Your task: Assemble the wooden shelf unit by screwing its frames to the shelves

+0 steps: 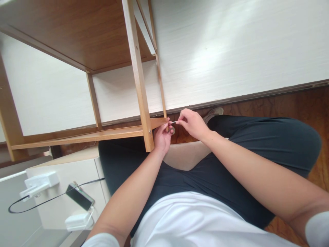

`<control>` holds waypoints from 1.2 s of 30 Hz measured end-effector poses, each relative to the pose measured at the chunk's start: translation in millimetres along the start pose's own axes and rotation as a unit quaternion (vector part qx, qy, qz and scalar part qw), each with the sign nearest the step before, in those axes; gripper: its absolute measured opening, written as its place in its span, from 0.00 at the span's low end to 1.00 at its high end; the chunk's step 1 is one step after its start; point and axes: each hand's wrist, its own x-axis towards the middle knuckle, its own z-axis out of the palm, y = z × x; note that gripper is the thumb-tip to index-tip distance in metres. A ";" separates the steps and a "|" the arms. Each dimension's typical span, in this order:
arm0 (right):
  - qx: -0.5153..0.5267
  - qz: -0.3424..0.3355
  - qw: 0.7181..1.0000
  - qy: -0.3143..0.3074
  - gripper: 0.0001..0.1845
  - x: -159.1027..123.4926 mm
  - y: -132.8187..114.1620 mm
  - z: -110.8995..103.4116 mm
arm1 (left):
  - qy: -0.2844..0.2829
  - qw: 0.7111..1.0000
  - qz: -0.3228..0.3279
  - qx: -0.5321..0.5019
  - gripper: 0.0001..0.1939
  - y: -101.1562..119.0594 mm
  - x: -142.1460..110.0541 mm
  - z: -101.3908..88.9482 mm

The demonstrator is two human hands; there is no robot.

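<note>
My right hand (192,124) pinches one end of a thin, shiny metal rod (173,122) between thumb and fingertips; its exact kind is too small to tell. The rod's other end points left into the fingers of my left hand (163,138). Those fingers are curled together at the corner of a wooden shelf frame (141,82), close beside its upright post. What lies between the left fingertips is too small to make out. A round metal fastener (150,131) shows near the post's lower end.
A white panel surface (244,48) spans the back, edged by a dark strip. At lower left, a pale cabinet top (53,202) carries a phone-like device (80,196), a white adapter (78,221) and a black cable (51,199). My crossed legs sit on a beige seat (187,156).
</note>
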 end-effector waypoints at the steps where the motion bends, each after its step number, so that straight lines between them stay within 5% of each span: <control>1: 0.000 0.001 1.000 0.001 0.11 -0.2 0.6 0.4 | -0.002 1.000 0.001 0.001 0.12 0.1 0.0 -0.2; 14: 0.006 -0.031 0.999 0.019 0.10 -1.7 -2.0 -0.2 | -0.004 1.000 -0.001 0.003 0.13 0.4 0.0 -0.3; 20: 0.093 0.071 0.993 0.013 0.10 0.4 0.1 4.2 | -0.010 1.000 0.004 0.006 0.13 -0.4 0.2 -1.9; 24: 0.268 0.172 0.947 -0.041 0.13 1.5 -0.7 9.1 | -0.012 1.000 0.000 0.010 0.13 -1.0 1.2 -3.3; 31: 0.489 0.315 0.804 -0.119 0.14 1.5 -8.4 10.4 | -0.014 1.000 -0.004 0.015 0.14 -0.4 1.2 -2.7; 36: 0.519 0.316 0.786 -0.115 0.11 3.2 -8.2 6.3 | -0.007 1.000 -0.004 0.011 0.15 0.7 0.8 -1.2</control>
